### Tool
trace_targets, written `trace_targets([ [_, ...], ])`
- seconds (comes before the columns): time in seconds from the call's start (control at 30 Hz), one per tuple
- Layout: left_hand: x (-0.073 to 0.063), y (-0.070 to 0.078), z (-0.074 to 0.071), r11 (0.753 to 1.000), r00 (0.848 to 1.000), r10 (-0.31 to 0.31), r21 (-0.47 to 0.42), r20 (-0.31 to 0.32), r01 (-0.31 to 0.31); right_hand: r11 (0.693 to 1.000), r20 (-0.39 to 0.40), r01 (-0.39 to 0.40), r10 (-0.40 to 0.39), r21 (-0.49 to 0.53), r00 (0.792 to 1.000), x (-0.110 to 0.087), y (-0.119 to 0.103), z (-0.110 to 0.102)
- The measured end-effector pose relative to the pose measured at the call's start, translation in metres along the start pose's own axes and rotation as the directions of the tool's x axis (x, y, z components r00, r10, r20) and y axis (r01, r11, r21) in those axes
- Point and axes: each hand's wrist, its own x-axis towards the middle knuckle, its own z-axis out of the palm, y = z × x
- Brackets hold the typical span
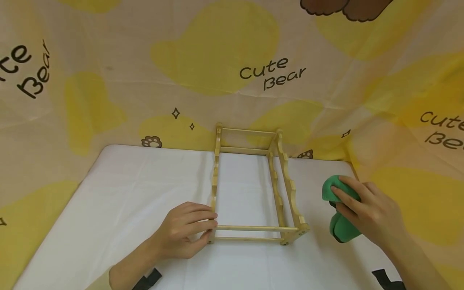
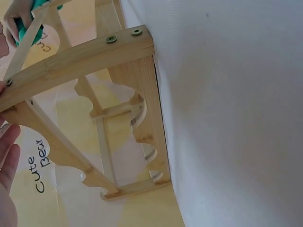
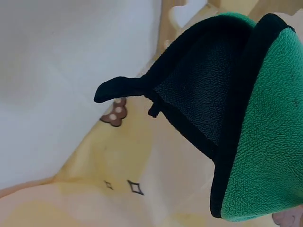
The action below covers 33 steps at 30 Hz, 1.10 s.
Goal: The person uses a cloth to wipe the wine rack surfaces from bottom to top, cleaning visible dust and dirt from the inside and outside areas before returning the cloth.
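Note:
A light wooden rack (image 1: 250, 228) with scalloped side rails and thin crossbars stands on the white surface. At its near left corner, my left hand (image 1: 186, 231) grips the frame between fingers and thumb. The left wrist view shows the rack (image 2: 71, 62) close up, with metal fasteners in its wood and my fingertips (image 2: 8, 142) at the left edge. To the right of the rack and apart from it, my right hand (image 1: 377, 213) holds a bunched green cloth (image 1: 344, 231). Seen from the right wrist, the cloth (image 3: 270, 127) has dark trim, a dark underside and a hanging loop.
The rack stands on a white-covered table (image 1: 145, 181). Yellow and beige fabric (image 1: 203, 52) printed with "Cute Bear" rises behind the table and at both sides. Black straps (image 1: 148, 279) show near each wrist at the bottom.

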Motion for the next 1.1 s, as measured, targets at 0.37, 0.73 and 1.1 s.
trace_targets([
  [0.37, -0.002, 0.001, 0.0, 1.0, 1.0, -0.013, -0.016, 0.001, 0.013, 0.998, -0.11, 0.046, -0.04, 0.045, 0.993, 0.012, -0.026, -0.006],
  [0.73, -0.001, 0.0, 0.001, 0.999, 1.0, -0.019, -0.031, -0.001, 0.019, 0.99, -0.125, 0.111, -0.101, 0.082, 0.987, 0.016, -0.052, -0.014],
  [1.1, -0.003, 0.001, 0.0, 0.999, 1.0, -0.024, -0.029, 0.003, 0.024, 0.97, -0.202, 0.178, -0.143, 0.166, 0.969, 0.018, -0.078, -0.013],
])
